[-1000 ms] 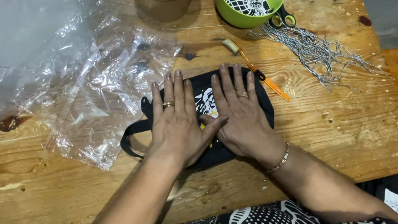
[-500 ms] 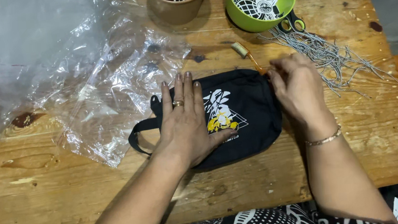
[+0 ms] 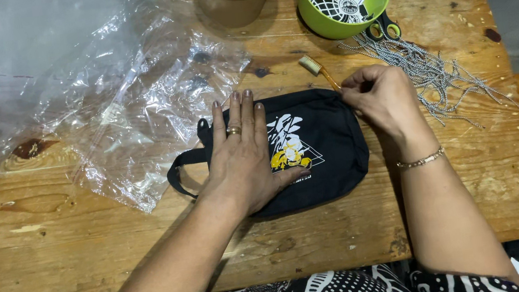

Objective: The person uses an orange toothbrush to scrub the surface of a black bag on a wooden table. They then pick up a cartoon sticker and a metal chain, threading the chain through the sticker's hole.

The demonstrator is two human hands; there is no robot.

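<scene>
The black pouch (image 3: 313, 152) lies flat mid-bench, long side running left to right, strap toward the left edge. The left hand (image 3: 245, 161) presses it, fingers spread. The right hand (image 3: 382, 94) pinches its top right corner.

The pouch (image 3: 326, 151) is black with a white and yellow print. A lime-green bowl (image 3: 323, 16), a tan cup (image 3: 236, 10) and silvery-grey cords (image 3: 435, 75) lie on brown wood.

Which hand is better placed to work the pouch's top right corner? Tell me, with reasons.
Right. The right hand is already pinching at the top right corner of the black pouch, probably its zip end, while the left hand lies flat across the pouch's left half, steadying it.
</scene>
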